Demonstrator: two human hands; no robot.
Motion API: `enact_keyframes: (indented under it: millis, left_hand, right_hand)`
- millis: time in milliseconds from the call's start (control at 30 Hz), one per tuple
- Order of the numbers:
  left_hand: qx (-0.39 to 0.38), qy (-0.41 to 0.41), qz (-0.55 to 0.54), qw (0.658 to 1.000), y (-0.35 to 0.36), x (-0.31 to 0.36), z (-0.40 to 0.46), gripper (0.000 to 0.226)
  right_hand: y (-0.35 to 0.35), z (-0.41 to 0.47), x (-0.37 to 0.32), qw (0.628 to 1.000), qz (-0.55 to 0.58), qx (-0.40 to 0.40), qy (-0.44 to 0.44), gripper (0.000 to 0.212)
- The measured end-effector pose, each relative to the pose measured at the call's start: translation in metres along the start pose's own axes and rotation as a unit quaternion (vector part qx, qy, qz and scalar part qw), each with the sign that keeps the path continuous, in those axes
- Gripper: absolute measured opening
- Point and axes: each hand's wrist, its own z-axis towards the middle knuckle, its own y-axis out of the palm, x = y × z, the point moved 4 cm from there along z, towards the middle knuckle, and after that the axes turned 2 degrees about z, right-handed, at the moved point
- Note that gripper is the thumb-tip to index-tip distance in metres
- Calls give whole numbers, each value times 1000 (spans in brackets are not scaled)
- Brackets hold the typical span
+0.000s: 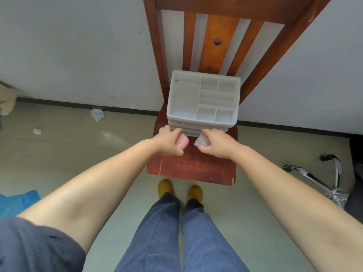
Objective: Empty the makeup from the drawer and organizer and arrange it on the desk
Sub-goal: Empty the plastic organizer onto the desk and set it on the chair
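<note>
Both forearms are bare from the elbow down, and neither the left hand [169,141] nor the right hand [217,143] is covered. A short sleeve [37,246] of dark grey-blue fabric is seen at the lower left, over the left upper arm; a fine ribbed or corded texture is suggested, though the cloth is blurred at the frame's edge. The legs are clothed in loose trousers [176,238] of faded blue, woven with a faint vertical grain. The feet are covered by mustard-yellow shoes [165,187] with rounded toes and a soft, felt-like surface, partly overlapped by the trouser hems.
</note>
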Motion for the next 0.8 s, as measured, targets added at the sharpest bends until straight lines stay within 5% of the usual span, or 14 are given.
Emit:
enact_keyframes:
  millis: [200, 400, 533, 800]
  left_hand:
    - [159, -59, 41, 985, 3, -21, -87, 83]
    - [222, -259, -101, 934, 73, -60, -196, 78]
    - [271, -381, -184, 865, 137, -68, -285, 79]
    - [292, -585, -364, 664, 338, -17, -474, 78]
  right_hand:
    - [-3, -22, -74, 974, -147, 75, -152, 68]
    - [44, -59, -153, 903, -275, 35, -327, 67]
    - [94, -98, -202, 830, -357, -13, -428, 64]
    - [245, -256, -287, 609, -475, -101, -627, 68]
